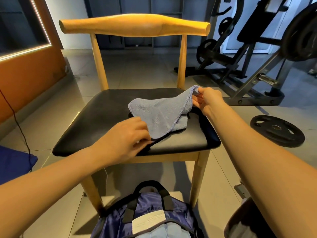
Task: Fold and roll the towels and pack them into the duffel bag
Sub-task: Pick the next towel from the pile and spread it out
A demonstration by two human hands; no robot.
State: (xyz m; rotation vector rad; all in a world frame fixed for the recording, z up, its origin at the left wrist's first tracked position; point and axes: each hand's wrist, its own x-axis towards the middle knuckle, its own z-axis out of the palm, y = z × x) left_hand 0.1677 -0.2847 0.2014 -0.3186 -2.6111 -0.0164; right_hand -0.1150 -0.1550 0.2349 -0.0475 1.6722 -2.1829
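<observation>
Head view: right hand (204,100) pinches one raised corner of the blue towel (154,114); left hand (127,136) pinches the opposite corner. The fold should go best with cloth between the grips taut, edges aligned.

Wooden chair (135,24) with a black padded seat is centred on a grey tiled floor (145,69). A black weight plate (277,130) lies flat on the floor to the chair's right. A black weight machine (248,54), loaded with plates, stands behind it, with a chrome peg (267,80) sticking out of its frame. An orange panel (25,74) is seen at left, a thin black cable (18,124) hanging in front of it. A blue cushion-like item (13,167) is cut off by the left edge.
</observation>
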